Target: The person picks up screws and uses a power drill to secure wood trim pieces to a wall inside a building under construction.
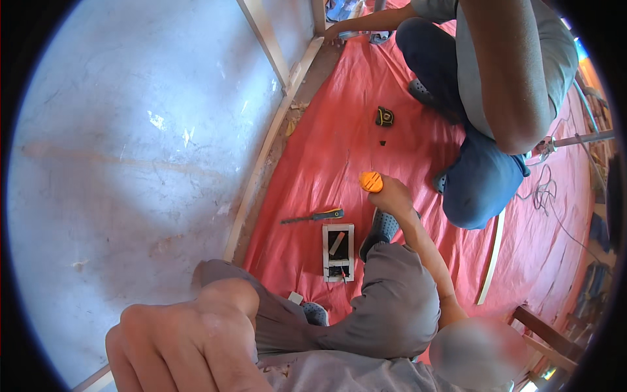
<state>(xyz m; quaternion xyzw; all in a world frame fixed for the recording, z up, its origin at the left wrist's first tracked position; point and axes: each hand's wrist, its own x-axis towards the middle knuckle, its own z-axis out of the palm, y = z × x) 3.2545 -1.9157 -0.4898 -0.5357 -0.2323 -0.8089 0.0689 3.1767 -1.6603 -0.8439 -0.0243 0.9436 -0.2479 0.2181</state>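
Note:
My left hand (186, 336) is raised close to the camera at the lower left, its fingers curled into a fist; whatever it may hold is hidden. Ahead of my right foot, my right hand (395, 196) grips an orange tool (371, 181) with dark slots, its exact kind unclear. Left of that hand, a tool with a grey-yellow handle and a long dark blade (312, 217) lies on a red sheet (307, 176). Below it sits a white-edged two-part box (325, 251) holding a short pale stick (337, 243) and small dark items.
A pale blue panel (130, 196) with wooden battens (261, 163) fills the left. A black-yellow tape measure (385, 116) lies farther off. A co-worker (490, 176) crouches at upper right, one hand (332, 32) at the batten. A wooden strip (491, 261) and a cable (543, 193) lie right.

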